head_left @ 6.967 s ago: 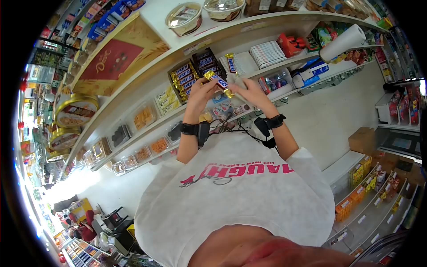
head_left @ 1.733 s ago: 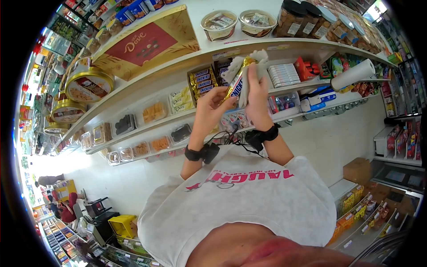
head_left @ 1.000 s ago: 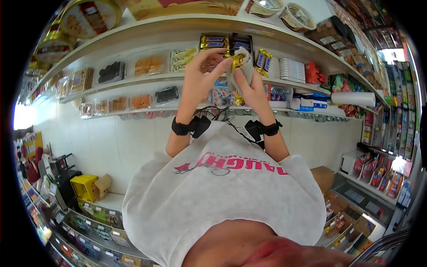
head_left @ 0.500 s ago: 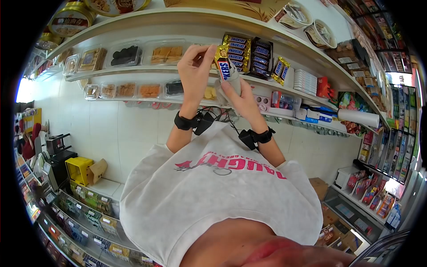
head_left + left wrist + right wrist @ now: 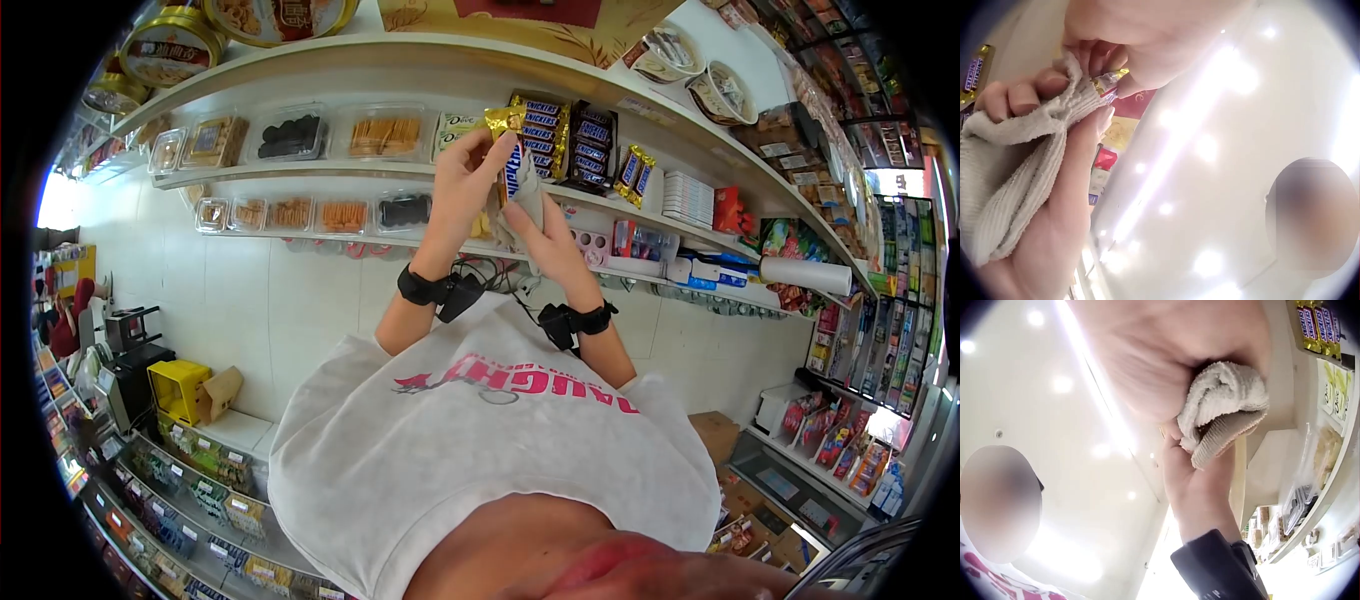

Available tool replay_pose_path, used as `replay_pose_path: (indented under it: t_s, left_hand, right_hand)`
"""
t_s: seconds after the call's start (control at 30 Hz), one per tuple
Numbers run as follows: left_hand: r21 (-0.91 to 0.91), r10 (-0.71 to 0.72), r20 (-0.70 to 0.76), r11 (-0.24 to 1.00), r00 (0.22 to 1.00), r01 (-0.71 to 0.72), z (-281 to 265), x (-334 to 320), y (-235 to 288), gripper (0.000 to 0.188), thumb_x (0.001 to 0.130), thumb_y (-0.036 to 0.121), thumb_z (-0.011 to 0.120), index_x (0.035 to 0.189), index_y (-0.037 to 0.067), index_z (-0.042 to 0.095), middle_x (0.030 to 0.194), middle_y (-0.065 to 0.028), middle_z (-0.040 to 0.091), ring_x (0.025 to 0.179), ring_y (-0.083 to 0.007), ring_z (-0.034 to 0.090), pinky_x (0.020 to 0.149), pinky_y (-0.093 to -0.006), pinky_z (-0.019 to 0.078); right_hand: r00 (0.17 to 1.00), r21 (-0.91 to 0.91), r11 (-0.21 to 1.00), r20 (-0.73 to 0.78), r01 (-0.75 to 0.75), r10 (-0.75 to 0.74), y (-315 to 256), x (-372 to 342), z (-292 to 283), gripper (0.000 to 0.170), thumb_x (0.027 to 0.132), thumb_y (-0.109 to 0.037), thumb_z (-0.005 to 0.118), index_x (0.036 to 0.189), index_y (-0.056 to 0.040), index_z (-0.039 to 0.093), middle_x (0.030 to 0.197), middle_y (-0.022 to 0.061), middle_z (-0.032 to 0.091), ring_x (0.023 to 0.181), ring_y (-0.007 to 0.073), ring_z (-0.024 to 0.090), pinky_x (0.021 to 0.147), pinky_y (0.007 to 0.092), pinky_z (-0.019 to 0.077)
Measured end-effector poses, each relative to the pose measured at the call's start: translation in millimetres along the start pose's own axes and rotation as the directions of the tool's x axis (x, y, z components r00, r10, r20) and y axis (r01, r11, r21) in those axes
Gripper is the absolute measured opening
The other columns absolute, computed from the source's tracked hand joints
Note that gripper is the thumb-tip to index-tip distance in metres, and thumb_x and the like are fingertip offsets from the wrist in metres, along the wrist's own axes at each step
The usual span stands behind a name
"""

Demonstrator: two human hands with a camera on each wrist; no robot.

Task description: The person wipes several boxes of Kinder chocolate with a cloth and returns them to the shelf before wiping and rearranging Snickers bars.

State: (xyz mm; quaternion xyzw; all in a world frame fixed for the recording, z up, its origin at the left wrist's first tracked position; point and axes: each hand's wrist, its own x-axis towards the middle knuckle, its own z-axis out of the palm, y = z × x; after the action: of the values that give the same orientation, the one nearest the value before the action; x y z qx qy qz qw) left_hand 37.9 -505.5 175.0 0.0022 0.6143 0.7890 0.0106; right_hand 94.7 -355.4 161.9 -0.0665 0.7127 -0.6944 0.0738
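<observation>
A Snickers bar [image 5: 513, 172] in gold and blue wrapping stands nearly upright between both hands. Its top end is pinched by the thumb and fingers of the left hand [image 5: 466, 188]. Lower down, the right hand [image 5: 551, 245] grips it through a pale knitted cloth [image 5: 530, 208]. In the left wrist view, the bar's gold tip [image 5: 1110, 82] pokes out of the cloth [image 5: 1022, 140] beside the left hand's thumb. The right wrist view has the right hand [image 5: 1175, 356] curled round the bunched cloth [image 5: 1222, 403], which hides the bar there.
Behind the hands, the shelf holds boxes of Snickers [image 5: 541, 135] and dark-wrapped bars [image 5: 592, 150], two loose bars [image 5: 634, 175], white packs [image 5: 688, 198] and plastic tubs [image 5: 380, 135]. A lower shelf carries more tubs [image 5: 342, 216]. A white roll [image 5: 806, 274] lies right.
Since half a second ago both hands have shifted slightly right and down, and the left fingers pinch the bar's top. One loose bar lay right of the boxes seven seconds ago; two lie there now.
</observation>
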Motion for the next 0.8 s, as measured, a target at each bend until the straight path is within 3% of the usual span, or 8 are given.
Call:
replay_pose_path:
  t_s: [0.1,0.2,0.23,0.33,0.37,0.5,0.6,0.8]
  left_hand:
    - [-0.132,0.065,0.038,0.989,0.997,-0.060,13,0,-1,0.028,0.103,0.029,0.063,0.101,0.000,0.062,0.086,-0.0008,0.068,0.075,-0.0049,0.058,0.068,-0.0222,0.0464]
    - [-0.250,-0.071,0.188,0.961,0.980,0.117,31,-9,15,0.026,0.105,0.027,0.058,0.112,0.002,0.059,0.103,-0.0091,0.073,0.087,-0.0110,0.066,0.075,-0.0264,0.0508]
    - [-0.163,-0.040,0.261,0.983,0.965,0.085,33,-8,13,0.028,0.106,0.026,0.055,0.121,0.002,0.053,0.115,-0.0146,0.073,0.092,-0.0130,0.069,0.077,-0.0263,0.0527]
    - [-0.175,0.013,0.280,0.984,0.960,0.038,52,-12,12,0.031,0.107,0.027,0.054,0.124,0.001,0.051,0.115,-0.0147,0.072,0.089,-0.0129,0.069,0.075,-0.0256,0.0525]
    - [-0.154,-0.032,0.304,0.985,0.952,0.082,53,-11,10,0.035,0.106,0.025,0.056,0.127,0.000,0.042,0.113,-0.0156,0.072,0.092,-0.0113,0.067,0.079,-0.0258,0.0536]
    - [-0.237,0.046,0.209,0.971,0.977,0.005,79,-11,7,0.036,0.107,0.023,0.054,0.127,-0.002,0.038,0.113,-0.0169,0.072,0.090,-0.0121,0.067,0.075,-0.0244,0.0540]
    - [-0.216,0.078,0.219,0.976,0.972,-0.030,97,-12,7,0.032,0.107,0.022,0.054,0.125,-0.001,0.039,0.113,-0.0167,0.072,0.089,-0.0129,0.068,0.074,-0.0245,0.0542]
    - [-0.210,0.092,0.172,0.976,0.981,-0.054,134,-13,5,0.031,0.108,0.026,0.051,0.128,0.004,0.044,0.095,-0.0093,0.069,0.080,-0.0143,0.068,0.070,-0.0280,0.0562]
  right_hand:
    - [0.996,-0.032,0.996,0.025,-0.084,0.084,-6,-4,-18,0.038,0.100,-0.023,0.064,0.129,0.0017,0.059,0.112,0.0065,0.068,0.101,0.0116,0.061,0.089,0.0295,0.0489]
    - [0.992,-0.057,0.990,-0.003,-0.129,0.129,-10,-11,-33,0.033,0.099,-0.022,0.066,0.122,0.0016,0.063,0.101,0.0039,0.070,0.091,0.0101,0.062,0.082,0.0283,0.0504]
    - [0.990,-0.038,0.990,-0.012,-0.139,0.139,-7,-13,-38,0.032,0.098,-0.021,0.066,0.121,0.0015,0.063,0.100,0.0036,0.070,0.090,0.0099,0.061,0.082,0.0281,0.0504]
    - [0.988,0.012,0.988,-0.001,-0.152,0.152,-11,-21,-55,0.032,0.098,-0.020,0.066,0.122,0.0010,0.063,0.101,0.0032,0.070,0.090,0.0089,0.060,0.082,0.0271,0.0498]
    - [0.988,0.024,0.988,0.009,-0.153,0.153,-13,-24,-61,0.032,0.098,-0.020,0.066,0.123,0.0008,0.063,0.102,0.0032,0.070,0.091,0.0085,0.060,0.082,0.0266,0.0495]
    - [0.999,0.016,0.999,0.015,-0.031,0.031,-14,-32,-82,0.036,0.098,-0.019,0.067,0.128,0.0007,0.060,0.111,0.0027,0.068,0.098,0.0084,0.058,0.087,0.0266,0.0482]
    - [0.998,0.030,0.999,-0.055,0.011,-0.009,-9,-37,-96,0.035,0.098,-0.019,0.066,0.127,0.0009,0.061,0.107,0.0021,0.069,0.095,0.0085,0.059,0.085,0.0274,0.0490]
    - [0.984,-0.031,1.000,-0.180,0.004,-0.010,9,-60,-140,0.036,0.097,-0.023,0.070,0.124,0.0004,0.064,0.101,0.0019,0.070,0.088,0.0080,0.060,0.081,0.0274,0.0499]
